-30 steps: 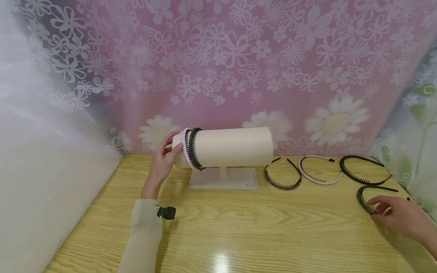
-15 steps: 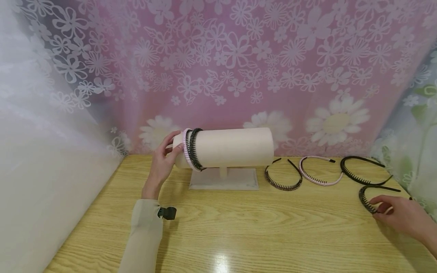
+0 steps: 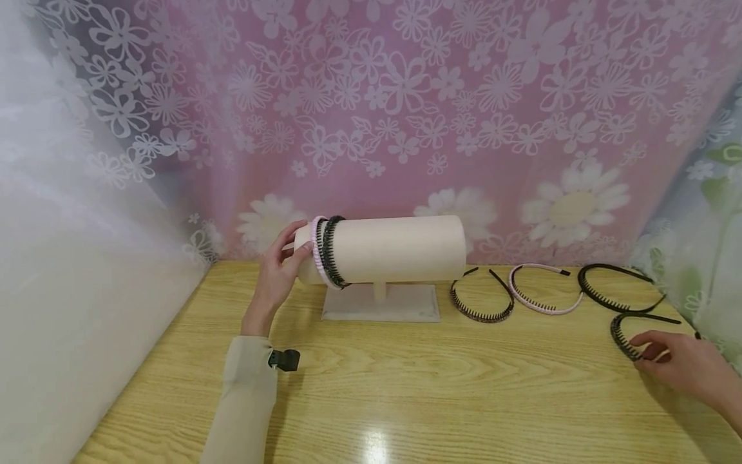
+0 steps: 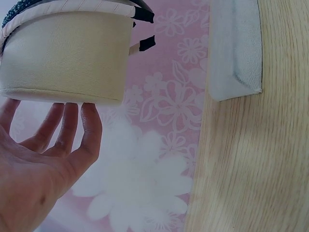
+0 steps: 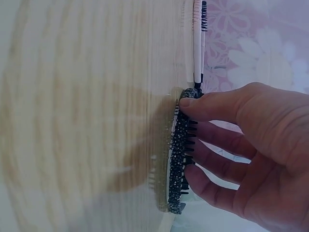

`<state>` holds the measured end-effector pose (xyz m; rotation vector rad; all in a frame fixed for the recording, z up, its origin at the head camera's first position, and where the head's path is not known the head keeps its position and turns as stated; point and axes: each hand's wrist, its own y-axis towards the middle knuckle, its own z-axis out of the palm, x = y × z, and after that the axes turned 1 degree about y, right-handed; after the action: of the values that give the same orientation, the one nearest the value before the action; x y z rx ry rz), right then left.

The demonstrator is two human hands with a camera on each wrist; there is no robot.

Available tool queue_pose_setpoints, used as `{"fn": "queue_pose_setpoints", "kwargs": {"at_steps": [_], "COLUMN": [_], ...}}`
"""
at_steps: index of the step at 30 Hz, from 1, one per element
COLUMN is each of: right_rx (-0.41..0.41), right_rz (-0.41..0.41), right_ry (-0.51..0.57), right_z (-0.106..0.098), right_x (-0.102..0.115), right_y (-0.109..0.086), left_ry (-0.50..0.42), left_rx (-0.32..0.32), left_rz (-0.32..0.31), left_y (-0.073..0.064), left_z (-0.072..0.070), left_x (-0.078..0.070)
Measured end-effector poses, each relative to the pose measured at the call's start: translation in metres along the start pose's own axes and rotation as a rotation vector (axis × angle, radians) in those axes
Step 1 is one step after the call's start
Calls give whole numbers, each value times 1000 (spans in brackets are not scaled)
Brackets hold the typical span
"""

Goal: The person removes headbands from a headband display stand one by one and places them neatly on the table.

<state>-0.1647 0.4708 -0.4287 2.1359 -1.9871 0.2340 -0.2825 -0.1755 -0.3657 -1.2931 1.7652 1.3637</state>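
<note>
My left hand (image 3: 277,276) holds the left end of a cream cylindrical display stand (image 3: 400,250), its thumb at the front by a pink headband (image 3: 316,252). In the left wrist view, the fingertips touch the cylinder's end edge. Just right of the pink headband, a glittery black toothed headband (image 3: 329,250) also sits around the cylinder. At the far right, my right hand (image 3: 684,362) pinches another glittery black toothed headband (image 5: 177,159) by its curved part. That one lies at the tabletop, its teeth facing my palm in the right wrist view.
Behind the right hand's headband lie a dark toothed headband (image 3: 481,316), a pink headband (image 3: 545,312) and a plain black headband (image 3: 597,298) in a row on the wooden table (image 3: 406,386). The stand's flat base (image 3: 379,312) rests near the pink flowered curtain (image 3: 371,129).
My right hand and the headband it pinches have shifted very slightly to the right. The left hand keeps its place on the stand.
</note>
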Motion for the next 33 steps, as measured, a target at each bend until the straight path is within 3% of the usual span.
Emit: {"fn": "queue_pose_setpoints", "kwargs": {"at_steps": [12,21,27,33], "right_rx": [-62,-234,-302,-427], "right_rz": [31,-5,1,-90], "right_ry": [-37,11,74,166], "right_z": [-7,-7,-6,-9], "right_x": [4,17,36,53], "right_y": [-3,-5,-4,0], "left_ry": [-4,-5,-6,-9], "left_rx": [6,9,9,8], "left_rz": [-8,-10,-23,-21], "left_y": [0,1,1,1], "left_z": [-1,0,0,0], "left_x": [-2,-2,0,0]}}
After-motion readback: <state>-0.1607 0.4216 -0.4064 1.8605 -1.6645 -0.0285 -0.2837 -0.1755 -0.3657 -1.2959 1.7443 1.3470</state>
